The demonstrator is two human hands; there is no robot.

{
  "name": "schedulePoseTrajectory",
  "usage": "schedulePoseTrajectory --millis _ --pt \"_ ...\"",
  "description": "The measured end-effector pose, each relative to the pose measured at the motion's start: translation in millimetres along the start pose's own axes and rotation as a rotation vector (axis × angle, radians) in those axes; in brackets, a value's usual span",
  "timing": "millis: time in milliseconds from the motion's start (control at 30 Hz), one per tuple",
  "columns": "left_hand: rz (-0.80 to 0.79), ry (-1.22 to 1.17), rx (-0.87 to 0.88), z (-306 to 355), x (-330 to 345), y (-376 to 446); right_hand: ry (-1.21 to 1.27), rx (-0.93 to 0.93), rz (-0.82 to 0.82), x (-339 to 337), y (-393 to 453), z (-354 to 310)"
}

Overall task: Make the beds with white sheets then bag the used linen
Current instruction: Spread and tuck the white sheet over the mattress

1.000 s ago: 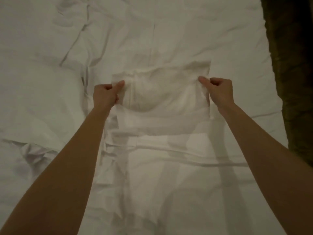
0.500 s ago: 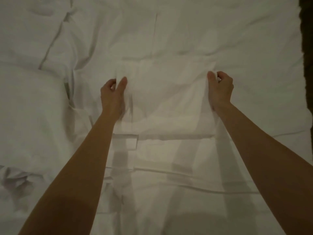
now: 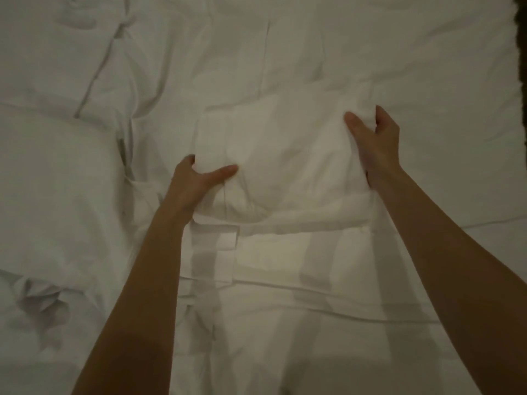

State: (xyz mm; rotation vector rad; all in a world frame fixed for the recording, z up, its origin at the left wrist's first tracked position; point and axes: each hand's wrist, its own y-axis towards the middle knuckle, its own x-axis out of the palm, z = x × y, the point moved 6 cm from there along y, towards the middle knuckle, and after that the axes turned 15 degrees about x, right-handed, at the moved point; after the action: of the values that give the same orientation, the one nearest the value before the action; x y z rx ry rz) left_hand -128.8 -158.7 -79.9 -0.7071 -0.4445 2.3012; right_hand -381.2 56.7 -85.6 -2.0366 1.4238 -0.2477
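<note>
A folded white sheet point(image 3: 285, 155) lies in the middle of the bed, on the rumpled white bedding point(image 3: 285, 58). My left hand point(image 3: 199, 181) grips its near left corner, thumb on top and fingers curled round the edge. At the sheet's right edge my right hand point(image 3: 373, 138) holds a bunch of cloth between thumb and fingers. Below the hands, more of the folded sheet point(image 3: 273, 252) spreads flat toward me in creased layers.
A white pillow point(image 3: 54, 178) lies at the left. Crumpled white linen point(image 3: 37, 306) bunches at the lower left. A dark floor strip point(image 3: 522, 29) shows past the bed's right edge.
Both hands let go of the top corners and took a new hold. The left hand dropped lower on the left edge. The right hand moved a little up and to the right.
</note>
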Motion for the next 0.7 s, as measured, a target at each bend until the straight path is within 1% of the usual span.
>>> schedulePoseTrajectory --millis 67,100,167,200,233,267,300,333,367,400,433,467,500,533,567,633,700 --pt "0.108 -0.028 0.17 6 -4 -6 -0.025 0.021 0.007 0 2 2" --pt "0.15 -0.069 0.221 3 -4 -12 -0.058 0.072 0.024 -3 3 8" --pt "0.257 -0.152 0.258 -8 -5 -22 -0.145 0.193 0.078 -12 0 27" --pt "0.318 -0.155 0.275 -11 -7 -28 -0.192 0.232 0.111 -19 -5 35" --pt "0.376 -0.103 0.335 -8 -8 -32 -0.244 0.248 0.145 -26 -12 41" --pt "0.409 0.018 0.452 2 -7 -37 -0.294 0.235 0.187 -32 -19 44" --pt "0.4 0.189 0.608 17 1 -41 -0.34 0.184 0.243 -37 -27 42" --pt "0.347 0.368 0.761 33 16 -43 -0.381 0.075 0.312 -38 -36 34" --pt "0.256 0.514 0.859 45 37 -43 -0.414 -0.1 0.373 -32 -47 21" --pt "0.142 0.613 0.895 53 59 -41 -0.453 -0.304 0.406 -18 -60 7" --pt "0.032 0.688 0.9 57 79 -37 -0.526 -0.471 0.386 5 -70 -4" --pt "-0.056 0.769 0.886 56 96 -31 -0.647 -0.571 0.307 33 -76 -7" --pt "-0.109 0.855 0.859 51 107 -24 -0.81 -0.603 0.204 62 -78 -2" --pt "-0.131 0.937 0.828 41 110 -15 -0.977 -0.598 0.119 84 -76 10" --pt "-0.132 0.998 0.795 30 107 -6 -1.104 -0.587 0.08 96 -69 25" --pt "-0.098 1.035 0.723 10 89 11 -1.193 -0.547 0.118 90 -53 49" --pt "-0.046 1.027 0.645 -1 68 23 -1.183 -0.483 0.211 70 -40 59"
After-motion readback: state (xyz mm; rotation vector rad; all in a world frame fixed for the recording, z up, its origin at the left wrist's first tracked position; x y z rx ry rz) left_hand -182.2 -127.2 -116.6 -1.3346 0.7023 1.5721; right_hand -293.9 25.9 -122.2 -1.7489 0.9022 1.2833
